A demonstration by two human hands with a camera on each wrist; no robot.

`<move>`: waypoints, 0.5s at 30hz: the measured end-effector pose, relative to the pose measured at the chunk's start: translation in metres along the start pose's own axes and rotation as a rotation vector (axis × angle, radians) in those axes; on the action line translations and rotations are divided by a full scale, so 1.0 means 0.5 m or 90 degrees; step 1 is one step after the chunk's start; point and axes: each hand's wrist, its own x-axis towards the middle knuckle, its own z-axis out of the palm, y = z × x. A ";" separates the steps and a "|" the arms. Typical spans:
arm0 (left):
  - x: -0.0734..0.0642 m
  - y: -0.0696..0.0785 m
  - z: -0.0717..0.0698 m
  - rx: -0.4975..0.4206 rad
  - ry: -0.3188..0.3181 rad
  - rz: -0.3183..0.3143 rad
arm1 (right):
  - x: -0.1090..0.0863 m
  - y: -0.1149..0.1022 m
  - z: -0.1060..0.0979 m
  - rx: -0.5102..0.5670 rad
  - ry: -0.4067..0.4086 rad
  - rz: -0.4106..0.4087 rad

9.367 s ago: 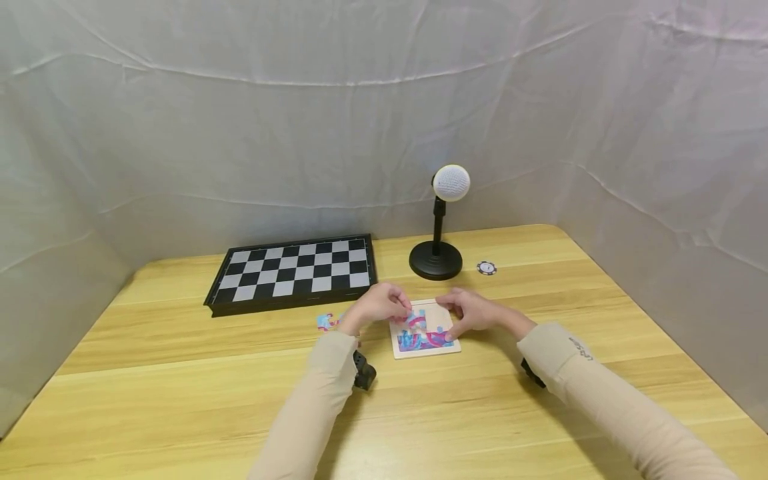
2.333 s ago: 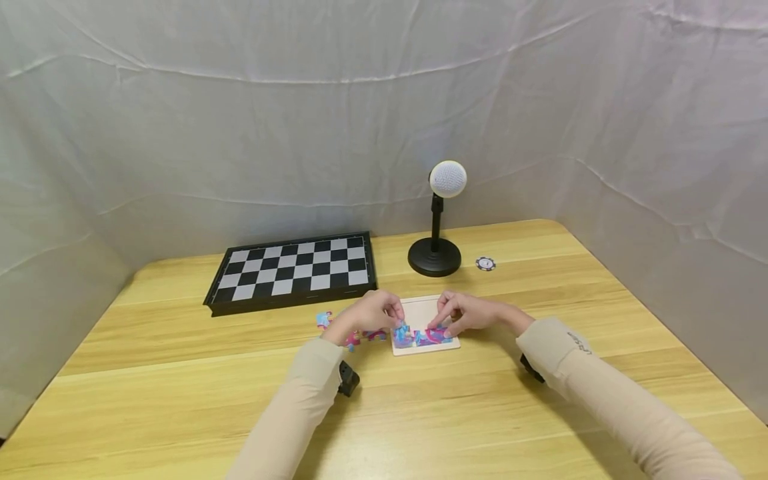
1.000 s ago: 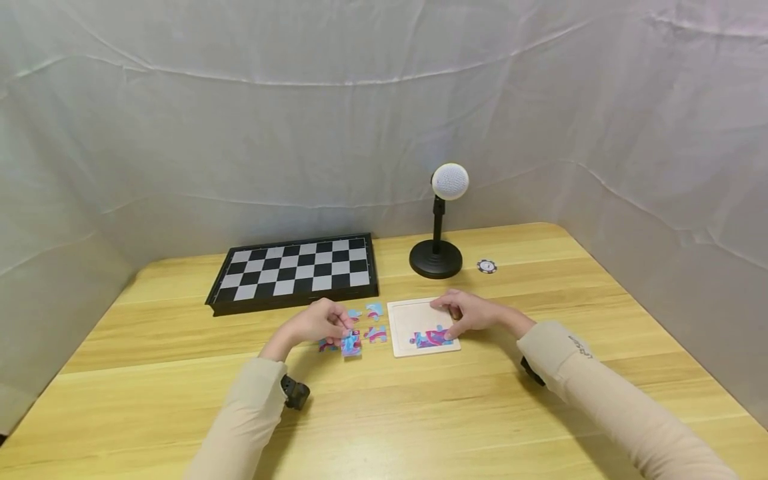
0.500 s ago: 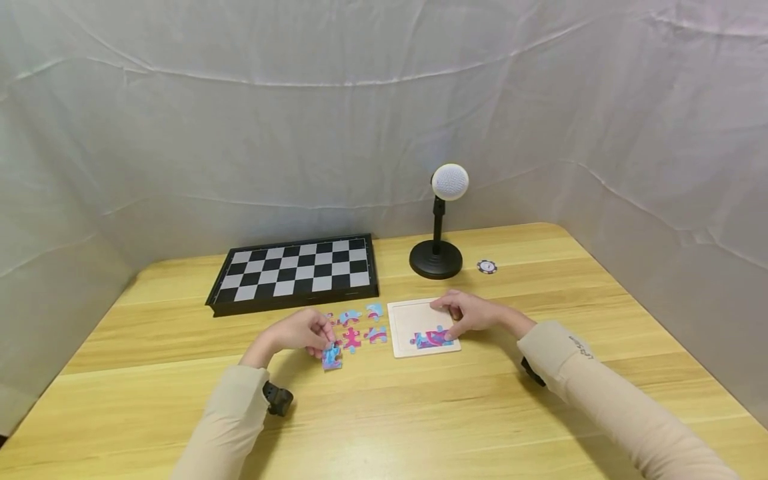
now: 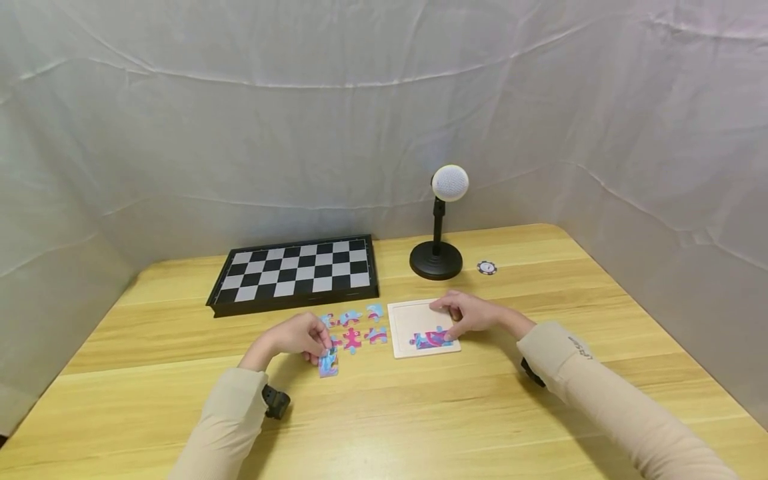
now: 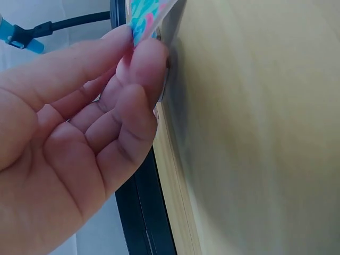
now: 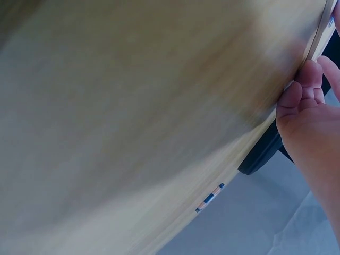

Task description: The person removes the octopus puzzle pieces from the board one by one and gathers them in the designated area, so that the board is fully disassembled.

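My left hand (image 5: 300, 335) pinches a blue and purple jigsaw piece (image 5: 328, 364) between thumb and fingers, at the near left of the loose pieces. In the left wrist view the piece (image 6: 146, 16) is tilted, its far part cut off by the frame. My right hand (image 5: 474, 312) grips the right side of a pale wooden puzzle tray (image 5: 396, 333), its thumb over the lower right corner. Joined jigsaw pieces (image 5: 431, 339) lie along the tray's near edge, partly under that thumb. Several loose pink and blue pieces (image 5: 352, 339) lie left of the tray.
A black-framed checkered board (image 5: 294, 273) lies behind the loose pieces. A round white-headed lamp or microphone-like object (image 5: 450, 183) stands on a black base (image 5: 436, 261) behind the tray. A poker chip (image 5: 487, 267) lies to its right. Grey cloth surrounds the table's back.
Pieces along the tray's left side have come out and lie on the table. My left hand has carried its piece leftward and nearer. My right hand has stayed on the tray.
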 end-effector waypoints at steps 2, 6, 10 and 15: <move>0.000 0.000 0.000 0.006 0.000 0.002 | 0.000 0.001 0.000 0.002 0.002 -0.003; -0.001 -0.001 0.000 0.013 -0.001 -0.006 | -0.001 -0.001 0.000 0.008 0.005 -0.005; -0.002 -0.001 -0.004 0.007 0.004 -0.014 | -0.002 -0.002 -0.001 0.004 0.004 -0.006; -0.001 0.001 -0.010 0.007 0.017 -0.017 | -0.001 -0.002 -0.002 0.001 0.005 -0.014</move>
